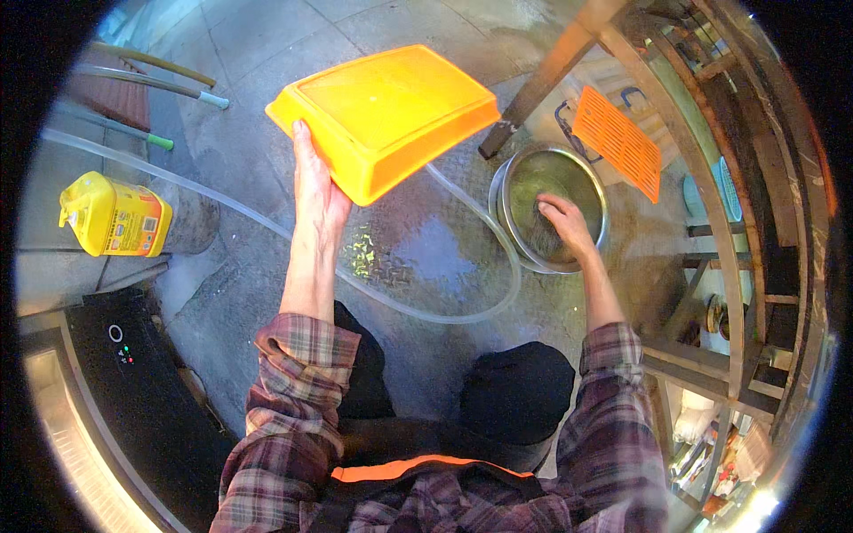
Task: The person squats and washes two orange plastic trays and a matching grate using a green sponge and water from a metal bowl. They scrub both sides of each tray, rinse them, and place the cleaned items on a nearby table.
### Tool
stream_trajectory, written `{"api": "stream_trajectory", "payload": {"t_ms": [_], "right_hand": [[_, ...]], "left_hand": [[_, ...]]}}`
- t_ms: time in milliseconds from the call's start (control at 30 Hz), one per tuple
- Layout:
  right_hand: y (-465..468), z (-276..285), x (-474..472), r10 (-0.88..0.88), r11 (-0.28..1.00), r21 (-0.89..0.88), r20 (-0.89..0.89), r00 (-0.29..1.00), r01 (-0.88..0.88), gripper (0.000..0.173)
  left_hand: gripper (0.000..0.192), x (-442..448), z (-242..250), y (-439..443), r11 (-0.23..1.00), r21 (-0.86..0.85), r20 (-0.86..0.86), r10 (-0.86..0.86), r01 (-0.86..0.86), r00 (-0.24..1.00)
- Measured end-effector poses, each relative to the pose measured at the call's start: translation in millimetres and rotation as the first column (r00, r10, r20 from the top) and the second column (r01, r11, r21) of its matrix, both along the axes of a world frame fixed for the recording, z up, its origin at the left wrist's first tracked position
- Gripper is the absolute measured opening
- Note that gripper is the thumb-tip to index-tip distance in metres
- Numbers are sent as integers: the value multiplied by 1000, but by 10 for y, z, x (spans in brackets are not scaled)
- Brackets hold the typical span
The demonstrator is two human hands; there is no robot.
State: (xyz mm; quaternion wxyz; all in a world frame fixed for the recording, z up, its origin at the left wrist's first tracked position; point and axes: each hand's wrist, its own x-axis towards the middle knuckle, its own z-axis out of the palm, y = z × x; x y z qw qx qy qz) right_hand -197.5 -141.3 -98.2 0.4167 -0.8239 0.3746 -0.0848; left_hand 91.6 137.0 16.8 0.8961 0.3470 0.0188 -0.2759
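My left hand [318, 176] grips the near left edge of a yellow plastic tray [400, 100], thumb on the outside. The tray is raised above the floor and tilted, its underside turned up. To the right, a round stainless-steel basin [603, 193] stands on the floor with greenish, cloudy water in it. My right hand [566, 223] reaches into this basin, fingers closed around a grey scouring pad [545, 230] that is blurred and partly hidden. Behind the basin, an orange slotted plastic rack [616, 143] is propped at a slant.
A clear hose [406, 310] loops over the wet concrete floor [220, 313] beneath the tray. At left stands a yellow jug [120, 216] with a printed label; metal legs [153, 80] are behind it. A wooden frame [720, 220] borders the right. A black panel [133, 360] lies at lower left.
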Motion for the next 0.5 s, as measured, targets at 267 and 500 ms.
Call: {"api": "stream_trajectory", "payload": {"t_ms": [267,500], "right_hand": [[-703,-1132,-84,-761,390,785,-19,648,482,21],[-614,-1275,318,-941,249,965,222,254,77,18]], "left_hand": [[54,-10,-2,-16,992,125,105,6,-19,994],[51,53,7,110,982,163,113,77,-95,991]]}}
